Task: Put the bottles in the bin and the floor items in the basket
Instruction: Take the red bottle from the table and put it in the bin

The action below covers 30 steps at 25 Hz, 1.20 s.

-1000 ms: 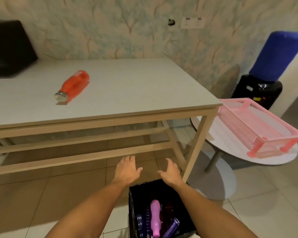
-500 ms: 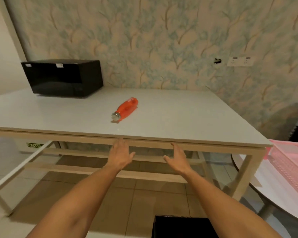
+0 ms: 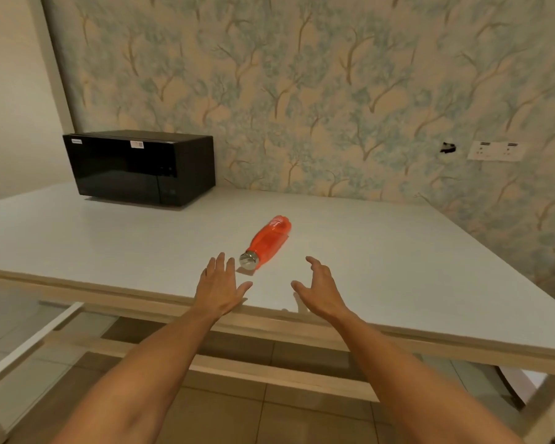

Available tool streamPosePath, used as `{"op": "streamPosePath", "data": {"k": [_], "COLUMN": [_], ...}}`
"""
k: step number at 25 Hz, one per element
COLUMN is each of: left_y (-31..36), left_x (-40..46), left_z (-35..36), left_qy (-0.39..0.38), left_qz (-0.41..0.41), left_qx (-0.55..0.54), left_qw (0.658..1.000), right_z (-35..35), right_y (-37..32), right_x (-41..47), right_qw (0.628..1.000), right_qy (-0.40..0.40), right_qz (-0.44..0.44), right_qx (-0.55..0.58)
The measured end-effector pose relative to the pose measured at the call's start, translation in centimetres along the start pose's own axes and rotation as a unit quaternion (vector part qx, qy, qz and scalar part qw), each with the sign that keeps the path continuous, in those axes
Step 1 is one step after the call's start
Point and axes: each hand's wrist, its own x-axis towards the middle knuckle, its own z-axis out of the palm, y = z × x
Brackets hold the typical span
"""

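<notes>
An orange bottle [image 3: 269,240] with a silver cap lies on its side on the white table [image 3: 398,257], cap pointing toward me. My left hand [image 3: 220,288] hovers over the table's front edge, fingers straight, just left of the cap and not touching it. My right hand [image 3: 319,291] is held a little right of the bottle, fingers spread and slightly bent, holding nothing. The bin and the basket are out of view.
A black microwave [image 3: 141,166] stands at the back left of the table against the patterned wall. A wall socket [image 3: 494,151] sits at the right. Under the table are wooden rails and tiled floor [image 3: 237,418].
The view has risen from the black bin on the floor to the tabletop. Both hands have moved up and forward, from over the bin to the table near the orange bottle.
</notes>
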Motion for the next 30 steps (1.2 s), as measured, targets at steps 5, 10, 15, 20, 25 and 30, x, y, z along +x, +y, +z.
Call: {"op": "streamPosePath", "data": {"k": [5, 10, 15, 20, 25, 30], "left_y": [-3.6, -5.3, -5.9, -6.1, -6.2, -6.1], "left_x": [4.9, 8.2, 10.3, 11.0, 11.0, 10.8], "left_z": [2.2, 4.5, 6.1, 6.6, 6.9, 6.7], "left_qy": [-0.038, -0.079, -0.135, -0.144, -0.136, -0.149], "left_qz": [-0.008, 0.008, 0.01, 0.017, 0.023, 0.03], "left_qx": [0.053, 0.034, -0.001, 0.018, 0.027, 0.01], "left_qw": [0.998, 0.996, 0.991, 0.989, 0.99, 0.988], "right_z": [3.4, 6.2, 9.5, 12.1, 13.6, 12.3], "right_y": [-2.7, -4.4, -5.8, -6.0, -5.5, -5.6], "right_x": [6.8, 13.0, 18.3, 21.5, 22.2, 19.1], "right_qw": [0.999, 0.987, 0.976, 0.968, 0.969, 0.972], "right_qy": [-0.012, -0.022, 0.018, 0.046, 0.056, 0.052], "right_qz": [0.036, 0.128, 0.197, 0.23, 0.233, 0.197], "right_qx": [0.039, 0.094, 0.093, 0.085, 0.06, 0.119]}}
